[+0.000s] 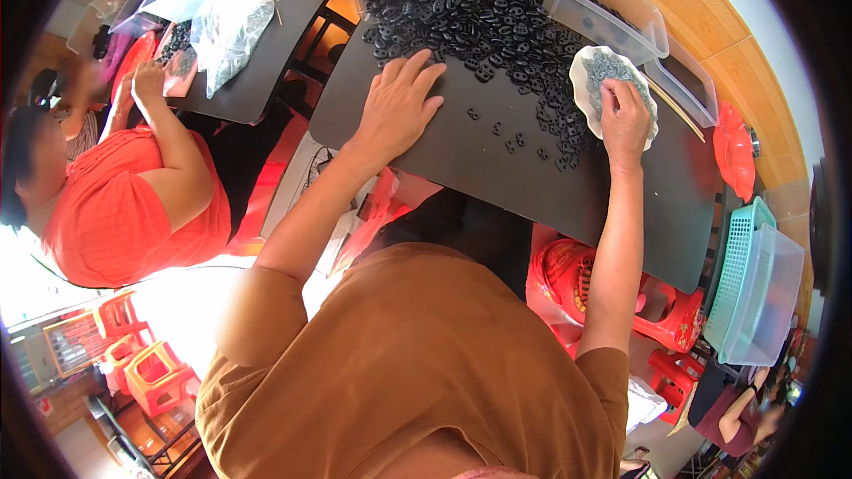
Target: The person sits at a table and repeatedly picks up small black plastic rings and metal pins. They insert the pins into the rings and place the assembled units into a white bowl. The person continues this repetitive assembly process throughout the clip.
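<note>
A large heap of small black plastic pieces with holes [461, 9] covers the far part of the dark table, trailing off toward the right. My left hand [399, 111] lies palm down with its fingers spread, its fingertips at the near left edge of the heap. To the right of the loose pieces stands a white wavy-rimmed bowl [581, 99] full of tiny grey bits [609, 67]. Over this bowl my right hand [625, 115] is closed, its fingers bunched and pointing down into the grey bits. What they hold, if anything, is hidden.
Clear plastic bins [621, 18] stand at the far right, near thin sticks [676, 111]. A red scalloped dish [735, 151] and a green basket [738, 257] are beyond the right edge. At another table on the left, a person in red [142, 200] works beside a plastic bag [232, 31].
</note>
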Demonstrator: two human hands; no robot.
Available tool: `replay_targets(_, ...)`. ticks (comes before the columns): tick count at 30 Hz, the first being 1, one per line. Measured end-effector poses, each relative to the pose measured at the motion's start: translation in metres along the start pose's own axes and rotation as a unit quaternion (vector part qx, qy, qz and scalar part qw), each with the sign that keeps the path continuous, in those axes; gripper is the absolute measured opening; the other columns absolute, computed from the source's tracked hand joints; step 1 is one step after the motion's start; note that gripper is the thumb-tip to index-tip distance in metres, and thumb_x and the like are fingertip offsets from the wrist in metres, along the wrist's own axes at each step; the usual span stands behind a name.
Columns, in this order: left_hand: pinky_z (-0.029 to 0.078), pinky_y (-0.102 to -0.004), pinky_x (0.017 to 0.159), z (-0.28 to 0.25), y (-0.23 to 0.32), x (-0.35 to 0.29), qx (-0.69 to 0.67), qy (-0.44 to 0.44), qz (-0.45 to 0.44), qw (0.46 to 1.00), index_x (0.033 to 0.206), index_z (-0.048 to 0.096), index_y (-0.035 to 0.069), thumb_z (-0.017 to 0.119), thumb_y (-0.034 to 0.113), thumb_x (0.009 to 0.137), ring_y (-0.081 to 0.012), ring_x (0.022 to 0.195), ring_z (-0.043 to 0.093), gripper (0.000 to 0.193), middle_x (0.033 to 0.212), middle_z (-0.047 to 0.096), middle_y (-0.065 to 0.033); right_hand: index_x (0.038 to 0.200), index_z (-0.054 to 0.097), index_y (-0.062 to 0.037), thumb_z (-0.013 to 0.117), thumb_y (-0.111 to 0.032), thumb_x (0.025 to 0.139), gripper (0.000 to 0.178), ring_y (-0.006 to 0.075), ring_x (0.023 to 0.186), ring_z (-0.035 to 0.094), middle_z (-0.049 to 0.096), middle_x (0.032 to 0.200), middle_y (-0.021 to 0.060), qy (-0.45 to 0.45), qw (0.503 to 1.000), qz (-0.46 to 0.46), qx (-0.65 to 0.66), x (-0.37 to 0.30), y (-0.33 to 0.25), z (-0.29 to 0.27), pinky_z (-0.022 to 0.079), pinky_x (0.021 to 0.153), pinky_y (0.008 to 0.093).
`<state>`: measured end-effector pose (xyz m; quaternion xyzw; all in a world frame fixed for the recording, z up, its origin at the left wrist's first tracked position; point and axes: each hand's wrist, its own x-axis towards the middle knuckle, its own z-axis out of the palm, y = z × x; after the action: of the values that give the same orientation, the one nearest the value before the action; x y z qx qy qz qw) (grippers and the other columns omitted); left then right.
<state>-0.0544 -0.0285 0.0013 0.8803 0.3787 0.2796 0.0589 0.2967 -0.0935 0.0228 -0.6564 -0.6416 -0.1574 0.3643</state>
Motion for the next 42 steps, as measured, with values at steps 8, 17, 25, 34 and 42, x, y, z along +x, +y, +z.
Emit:
replay_targets(8, 0.041, -0.0449, 0.099, -0.001, 0.006, -0.009, 0.015, -0.019, -0.006, 1.000, 0.137, 0.050, 0.011, 0.066, 0.023, 0.089, -0.0320, 0.121, 0.047, 0.053, 0.142, 0.049, -0.0119, 0.092, 0.066, -0.0092, 0.067, -0.008, 0.086, 0.006, 0.0319, 0.077, 0.066, 0.066, 0.088, 0.0071, -0.007, 1.000, 0.008, -0.001, -0.001, 0.001, 0.000, 0.052, 0.067, 0.0389)
replay_targets(17, 0.024, -0.0486, 0.117, 0.020, 0.070, -0.027, -0.011, -0.089, 0.073, 0.993, 0.144, 0.043, 0.001, 0.062, 0.038, 0.091, -0.0364, 0.144, 0.031, 0.067, 0.152, 0.037, -0.0223, 0.092, 0.065, -0.0087, 0.066, -0.008, 0.086, 0.006, 0.0329, 0.079, 0.066, 0.066, 0.088, 0.0076, -0.014, 1.000, 0.001, -0.002, -0.002, 0.003, 0.002, 0.053, 0.068, 0.0400)
replay_targets(25, 0.019, -0.0516, 0.118, 0.065, 0.110, 0.006, -0.007, -0.092, 0.120, 0.988, 0.148, 0.038, 0.002, 0.055, 0.049, 0.095, -0.0357, 0.146, 0.026, 0.073, 0.155, 0.032, -0.0203, 0.092, 0.065, -0.0042, 0.067, -0.004, 0.086, 0.006, 0.0289, 0.072, 0.065, 0.067, 0.086, 0.0100, 0.000, 1.000, -0.019, -0.016, 0.000, 0.001, 0.003, 0.051, 0.066, 0.0357)
replay_targets(34, 0.031, -0.0503, 0.112, 0.056, 0.102, 0.021, -0.128, -0.019, 0.122, 0.984, 0.139, 0.051, 0.010, 0.071, 0.032, 0.085, -0.0368, 0.138, 0.037, 0.061, 0.144, 0.046, -0.0165, 0.092, 0.065, -0.0071, 0.064, -0.008, 0.089, 0.004, 0.0346, 0.077, 0.065, 0.066, 0.088, 0.0096, -0.017, 1.000, 0.010, 0.014, -0.001, 0.002, 0.002, 0.051, 0.067, 0.0404)
replay_targets(42, 0.038, -0.0501, 0.103, 0.013, 0.007, 0.012, 0.013, 0.032, -0.036, 0.999, 0.134, 0.054, 0.010, 0.072, 0.029, 0.084, -0.0359, 0.129, 0.042, 0.057, 0.143, 0.044, -0.0167, 0.093, 0.065, -0.0074, 0.065, -0.007, 0.088, 0.005, 0.0340, 0.076, 0.065, 0.065, 0.086, 0.0095, -0.024, 1.000, 0.010, 0.003, -0.002, 0.001, 0.002, 0.051, 0.066, 0.0411)
